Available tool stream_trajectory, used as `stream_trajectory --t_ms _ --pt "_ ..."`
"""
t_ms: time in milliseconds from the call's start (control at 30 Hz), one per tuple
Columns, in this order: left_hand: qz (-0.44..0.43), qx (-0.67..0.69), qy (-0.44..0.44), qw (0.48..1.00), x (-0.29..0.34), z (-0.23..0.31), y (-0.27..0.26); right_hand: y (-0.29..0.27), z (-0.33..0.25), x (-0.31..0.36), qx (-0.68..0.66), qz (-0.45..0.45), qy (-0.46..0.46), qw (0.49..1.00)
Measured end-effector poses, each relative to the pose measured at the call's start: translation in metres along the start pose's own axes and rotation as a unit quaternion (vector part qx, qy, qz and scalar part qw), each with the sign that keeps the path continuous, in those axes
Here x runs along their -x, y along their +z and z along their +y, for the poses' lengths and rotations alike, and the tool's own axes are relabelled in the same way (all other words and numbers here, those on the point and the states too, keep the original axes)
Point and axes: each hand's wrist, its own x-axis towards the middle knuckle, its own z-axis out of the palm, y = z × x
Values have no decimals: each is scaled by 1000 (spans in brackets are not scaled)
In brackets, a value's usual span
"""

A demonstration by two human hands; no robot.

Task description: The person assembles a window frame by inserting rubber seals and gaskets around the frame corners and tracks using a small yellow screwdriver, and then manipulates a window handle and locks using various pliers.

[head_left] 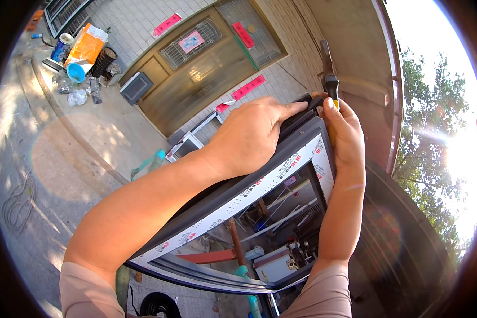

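Dial set on the view, twelve at top. We have a dark window frame faced with printed white film, slanting from about half past seven up to its near corner at two. Left hand just above centre, over the frame's upper edge: index finger stretched along a black strip, the others curled under and mostly hidden; we cannot tell whether they grip. Right hand between two and three, at that corner: thumb and fingers closed around a tool with black and yellow parts, its metal end pointing to one. We note a brown door at eleven, an orange-and-white bag and blue basin at ten, a black coil at seven.
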Motion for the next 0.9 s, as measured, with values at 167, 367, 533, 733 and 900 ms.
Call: stream_trajectory --t_ms 167,367,533,733,900 --pt "-14 0 0 1000 -2 3 -2 8 -2 3 11 28 -10 999" --pt "-10 -40 20 999 -3 8 -4 16 -1 3 4 39 -23 999" --pt "-14 -34 4 999 -3 8 -4 21 0 3 15 33 -70 997" --pt "-17 -27 3 999 -3 9 -4 6 -2 2 17 7 -27 999" --pt "-22 -20 4 1000 -2 6 -4 12 -5 5 18 16 -21 999"
